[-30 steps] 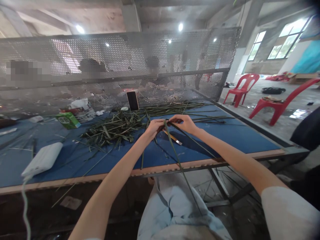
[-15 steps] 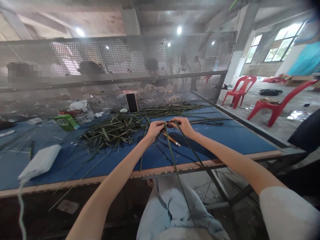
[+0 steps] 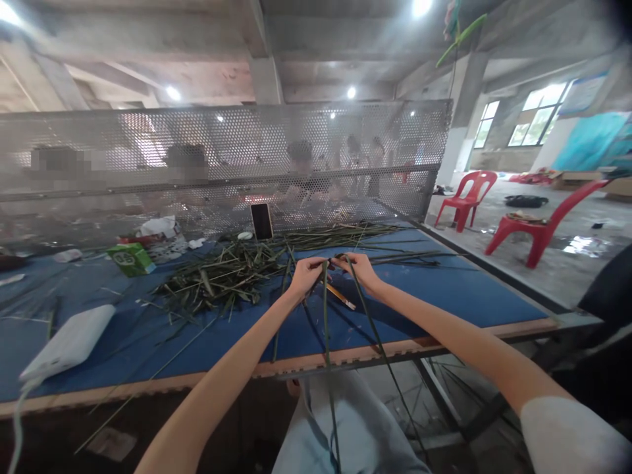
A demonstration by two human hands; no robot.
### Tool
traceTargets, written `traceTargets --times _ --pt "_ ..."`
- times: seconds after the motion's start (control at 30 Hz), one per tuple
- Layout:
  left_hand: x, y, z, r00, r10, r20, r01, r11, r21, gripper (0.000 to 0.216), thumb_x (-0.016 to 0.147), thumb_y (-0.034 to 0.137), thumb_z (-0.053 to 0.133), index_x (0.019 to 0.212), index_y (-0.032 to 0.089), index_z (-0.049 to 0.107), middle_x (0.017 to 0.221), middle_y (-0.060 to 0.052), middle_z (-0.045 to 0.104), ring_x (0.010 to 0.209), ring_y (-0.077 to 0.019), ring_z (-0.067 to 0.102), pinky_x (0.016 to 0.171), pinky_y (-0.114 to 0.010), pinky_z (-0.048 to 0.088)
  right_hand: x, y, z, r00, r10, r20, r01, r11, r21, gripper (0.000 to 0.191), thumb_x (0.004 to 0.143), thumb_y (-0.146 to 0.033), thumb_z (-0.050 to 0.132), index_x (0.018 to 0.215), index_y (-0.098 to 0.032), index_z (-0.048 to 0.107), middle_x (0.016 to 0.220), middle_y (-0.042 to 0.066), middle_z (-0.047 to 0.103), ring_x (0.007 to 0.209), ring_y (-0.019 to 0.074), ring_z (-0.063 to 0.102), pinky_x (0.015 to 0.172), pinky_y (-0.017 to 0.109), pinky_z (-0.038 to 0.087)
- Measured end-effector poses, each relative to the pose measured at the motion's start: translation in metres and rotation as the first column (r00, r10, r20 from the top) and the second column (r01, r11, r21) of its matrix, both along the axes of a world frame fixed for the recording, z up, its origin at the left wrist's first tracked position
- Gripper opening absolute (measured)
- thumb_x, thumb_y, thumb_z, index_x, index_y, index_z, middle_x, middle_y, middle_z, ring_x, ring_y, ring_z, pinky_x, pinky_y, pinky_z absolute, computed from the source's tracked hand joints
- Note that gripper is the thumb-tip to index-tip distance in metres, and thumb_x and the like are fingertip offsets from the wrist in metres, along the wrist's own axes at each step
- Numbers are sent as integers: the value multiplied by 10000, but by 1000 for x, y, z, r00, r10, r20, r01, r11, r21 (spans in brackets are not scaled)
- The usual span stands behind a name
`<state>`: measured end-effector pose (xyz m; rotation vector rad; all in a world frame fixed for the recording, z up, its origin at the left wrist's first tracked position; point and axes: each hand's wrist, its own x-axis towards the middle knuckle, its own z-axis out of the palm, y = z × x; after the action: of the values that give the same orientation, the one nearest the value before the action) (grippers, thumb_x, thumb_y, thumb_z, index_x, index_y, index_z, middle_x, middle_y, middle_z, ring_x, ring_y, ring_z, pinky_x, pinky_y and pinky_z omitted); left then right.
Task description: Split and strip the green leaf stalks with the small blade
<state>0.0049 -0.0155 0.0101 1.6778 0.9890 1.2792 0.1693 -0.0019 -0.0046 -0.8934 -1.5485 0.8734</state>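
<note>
My left hand [image 3: 307, 273] and my right hand [image 3: 361, 271] meet over the blue table, fingers pinched close together. Between them is a small dark piece, mostly hidden by the fingertips. From my left fingers a long green leaf strip [image 3: 326, 329] hangs over the table edge to my lap. A second leaf strip [image 3: 372, 322] trails from my right fingers, slanting down past the edge. Under my hands lies a thin orange-handled tool [image 3: 340, 295] with a pale end, possibly a cutter. Left of my hands is a heap of cut green leaf strips [image 3: 222, 273].
More long strips [image 3: 345, 235] lie along the back of the blue table [image 3: 474, 296]. A phone [image 3: 261, 221] leans before the perforated metal screen [image 3: 222, 145], with people behind it. A green box [image 3: 131, 259] and a white cabled power bank [image 3: 69, 342] are left. Red chairs [image 3: 469, 197] stand right.
My view has tilted up, so the scene sits lower in the picture. Both hands stay together, and the hanging strips have shifted slightly.
</note>
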Motion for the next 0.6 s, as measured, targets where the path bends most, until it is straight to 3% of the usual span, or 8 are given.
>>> traceTargets --times 0.13,0.37,0.6 --pt "-1 2 -3 999 -1 -42 3 1000 26 203 788 236 605 869 117 748 690 -48 719 499 -131 630 480 -210 468 0 -1 0 997 51 -62 -59 989 -137 501 587 -630 720 564 -149 583 597 -6 491 605 105 399 584 245 344" --pt "-1 4 -5 998 8 -56 -5 999 46 167 735 208 659 844 123 752 653 -37 712 513 -147 635 519 -240 519 1 -1 1 1000 28 11 -26 988 -151 523 610 -658 675 576 -142 599 555 -18 439 592 104 369 572 249 300" --pt "-3 7 -7 998 0 -68 5 998 68 159 742 245 633 689 129 727 582 -24 675 477 -122 586 459 -210 481 4 5 1 995 14 97 -12 1000 -23 562 689 -681 598 622 -125 639 571 -7 441 603 110 368 570 252 282"
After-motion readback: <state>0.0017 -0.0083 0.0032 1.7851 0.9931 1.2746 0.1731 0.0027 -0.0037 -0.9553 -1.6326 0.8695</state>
